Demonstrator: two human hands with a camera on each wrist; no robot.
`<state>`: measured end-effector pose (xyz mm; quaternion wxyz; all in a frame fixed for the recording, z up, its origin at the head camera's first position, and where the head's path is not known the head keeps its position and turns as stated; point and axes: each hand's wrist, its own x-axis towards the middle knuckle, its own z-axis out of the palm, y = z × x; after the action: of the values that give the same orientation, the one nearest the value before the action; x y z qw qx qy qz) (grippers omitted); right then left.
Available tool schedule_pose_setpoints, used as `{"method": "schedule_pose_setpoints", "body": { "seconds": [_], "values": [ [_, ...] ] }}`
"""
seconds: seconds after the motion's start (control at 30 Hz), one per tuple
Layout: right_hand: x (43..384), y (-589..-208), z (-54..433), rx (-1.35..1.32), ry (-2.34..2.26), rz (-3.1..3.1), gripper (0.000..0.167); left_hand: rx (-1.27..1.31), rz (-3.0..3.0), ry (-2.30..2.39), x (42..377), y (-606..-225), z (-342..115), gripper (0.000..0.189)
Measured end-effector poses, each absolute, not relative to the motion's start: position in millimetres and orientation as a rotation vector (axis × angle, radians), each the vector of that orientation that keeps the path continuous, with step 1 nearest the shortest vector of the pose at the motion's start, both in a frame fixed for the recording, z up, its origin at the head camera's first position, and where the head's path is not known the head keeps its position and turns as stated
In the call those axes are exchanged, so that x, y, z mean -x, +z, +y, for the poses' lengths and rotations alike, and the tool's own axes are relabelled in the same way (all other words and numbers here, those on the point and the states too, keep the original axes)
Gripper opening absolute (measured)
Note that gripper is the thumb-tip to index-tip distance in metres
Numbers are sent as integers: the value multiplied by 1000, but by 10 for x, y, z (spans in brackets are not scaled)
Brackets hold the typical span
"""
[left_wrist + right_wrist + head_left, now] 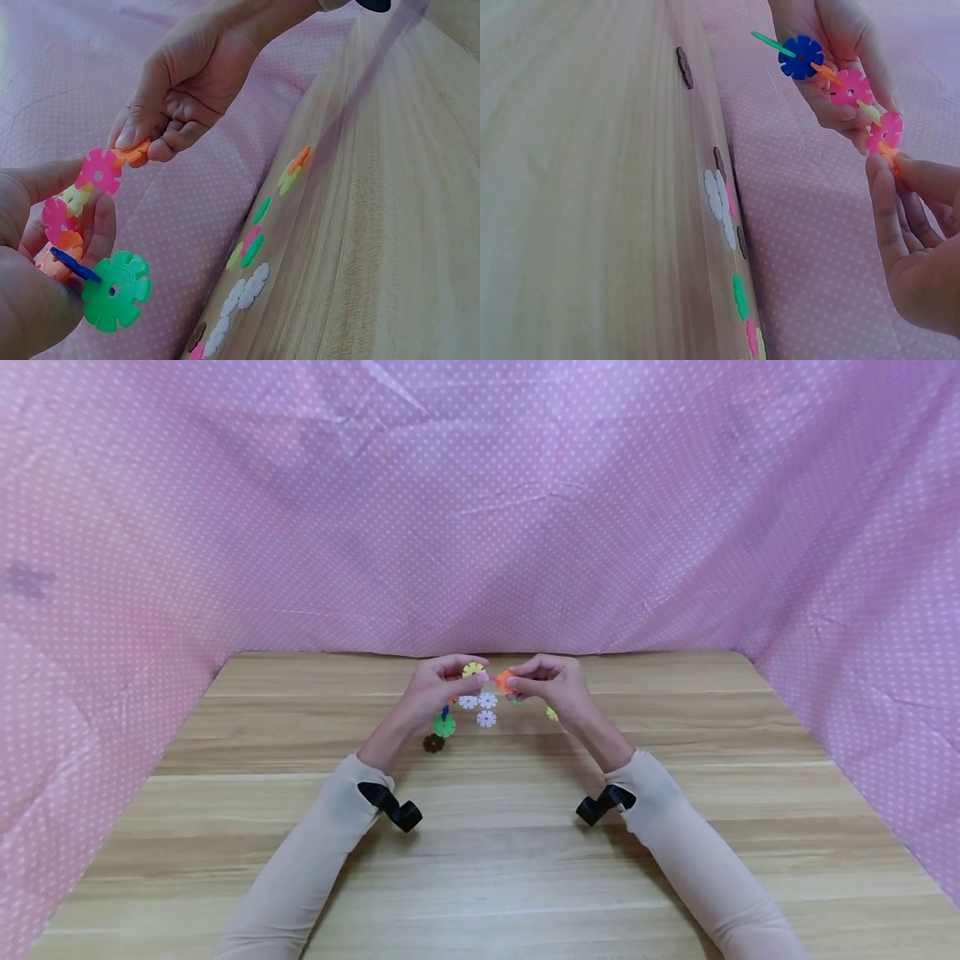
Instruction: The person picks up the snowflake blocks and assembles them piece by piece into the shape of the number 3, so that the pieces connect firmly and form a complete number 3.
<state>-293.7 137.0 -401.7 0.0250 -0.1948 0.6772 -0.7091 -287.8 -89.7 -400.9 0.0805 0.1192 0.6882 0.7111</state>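
Observation:
My left hand (438,689) grips a chain of flower-shaped plastic discs slotted edge to edge. Its near end is a green disc (116,291), followed by a blue disc (801,57), then orange, pink and yellow ones. The far pink disc (99,171) sits at the left fingertips. With thumb and fingers my right hand (558,689) pinches an orange disc (131,154), whose edge meets that pink disc at an angle. Both hands are raised over the far part of the table, close together. Left fingers partly hide the chain's middle.
Loose discs lie on the wooden table (480,860) beneath the hands: several white discs (486,718), a brown disc (433,743), a yellow disc (552,713), plus green and pink ones. Pink dotted cloth (480,527) hangs behind the table's far edge.

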Motion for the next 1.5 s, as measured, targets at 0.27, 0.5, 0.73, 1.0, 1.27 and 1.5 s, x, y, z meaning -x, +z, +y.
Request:
{"method": "schedule_pose_setpoints", "body": {
  "seconds": [0.27,0.5,0.73,1.0,1.27,1.5],
  "values": [
    [2923,-4043,1361,608,-2250,2055,11,-387,2044,2128,2870,-4018,-865,31],
    [2924,-4036,1325,554,-2291,2065,18,-395,2020,2131,2885,-4046,-829,32],
    [2936,-4022,1326,484,-2308,2081,23,-335,2048,2090,2885,-4045,-781,37],
    [2954,-4010,1378,451,-2153,2169,24,-389,2027,1920,2917,-4069,-848,36],
    [2986,-4008,1384,469,-2020,2223,20,-447,2091,1710,2910,-4055,-914,34],
    [2980,-4022,1385,429,-1921,2238,22,-466,2101,1693,2912,-4095,-933,36]
  ]
}}
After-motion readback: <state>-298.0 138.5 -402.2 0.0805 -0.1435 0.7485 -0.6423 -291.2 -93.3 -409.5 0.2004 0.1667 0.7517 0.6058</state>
